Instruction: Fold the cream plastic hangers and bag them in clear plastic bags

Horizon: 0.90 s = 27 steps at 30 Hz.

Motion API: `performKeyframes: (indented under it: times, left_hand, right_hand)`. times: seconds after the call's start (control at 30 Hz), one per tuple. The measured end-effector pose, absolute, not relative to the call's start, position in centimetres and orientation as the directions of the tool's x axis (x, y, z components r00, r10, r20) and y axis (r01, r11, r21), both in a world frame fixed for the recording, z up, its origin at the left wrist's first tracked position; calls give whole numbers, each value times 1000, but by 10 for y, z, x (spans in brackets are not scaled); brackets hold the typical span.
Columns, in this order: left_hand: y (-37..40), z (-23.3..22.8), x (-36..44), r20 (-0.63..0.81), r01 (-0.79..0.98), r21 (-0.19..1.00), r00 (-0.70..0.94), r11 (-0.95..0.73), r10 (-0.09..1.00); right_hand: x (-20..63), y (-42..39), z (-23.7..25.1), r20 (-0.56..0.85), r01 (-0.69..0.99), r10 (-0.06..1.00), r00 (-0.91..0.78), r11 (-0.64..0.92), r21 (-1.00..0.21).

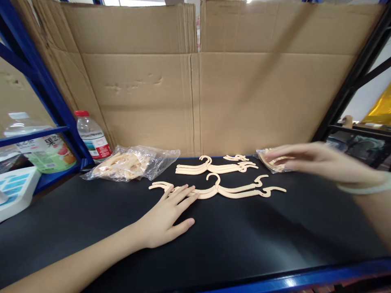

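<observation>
Fingers [180, 194] flat on hangers [220, 190]

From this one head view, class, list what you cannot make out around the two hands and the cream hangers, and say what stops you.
- Small clear bag: contents hidden by the right hand and motion blur.
- Right hand's grip: blurred, open or shut unclear.
- Front hanger pile: its left end lies under the left hand's fingers; overlap hides the count.
- Large bag: crinkled plastic hides the count inside.
- Bottle label: too small to read.
</observation>
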State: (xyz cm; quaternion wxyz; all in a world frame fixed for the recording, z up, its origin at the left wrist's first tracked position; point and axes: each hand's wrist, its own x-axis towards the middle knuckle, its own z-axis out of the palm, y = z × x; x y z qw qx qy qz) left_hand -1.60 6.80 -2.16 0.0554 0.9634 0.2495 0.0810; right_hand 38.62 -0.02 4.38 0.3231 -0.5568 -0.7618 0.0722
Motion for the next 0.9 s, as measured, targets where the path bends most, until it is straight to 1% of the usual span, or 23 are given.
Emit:
performKeyframes:
  times: [0.07,0.1,0.17,0.2,0.33,0.5,0.67,0.73,0.77,0.83,0.9]
  left_hand:
    - [68,-21,-16,116,479,145,861,-866,496]
    - [68,-21,-16,110,482,144,860,-864,498]
    - [68,-21,-15,104,484,146,860,-863,500]
    - [68,-21,-15,105,483,149,860,-863,499]
    - [67,-20,-15,100,480,159,862,-863,497]
    - [65,-19,-14,69,493,163,858,-854,509]
    - [64,-18,-9,42,527,161,841,-834,539]
    - [64,-18,-8,42,531,163,838,-832,544]
    - [64,-18,-8,41,531,164,839,-832,543]
    - [64,-18,-9,47,524,167,842,-835,538]
    - [64,-18,-9,82,509,171,846,-843,527]
  right_hand:
    - [370,7,26,293,799,890,-350,447,-403]
    - [362,10,14,234,798,880,-413,473,-373]
    - [347,15,-12,170,812,881,-442,473,-342]
    - [342,16,-23,167,823,883,-439,469,-319]
    - [343,18,-45,200,830,882,-427,470,-301]
    - [356,26,-47,223,817,869,-442,492,-299]
    - [354,32,-51,212,839,880,-425,471,-271]
    - [352,34,-49,220,838,881,-419,469,-280]
    - [352,37,-46,241,831,880,-409,468,-301]
    - [357,46,-35,338,814,877,-341,455,-360]
    - [367,63,-20,453,824,869,-196,397,-405]
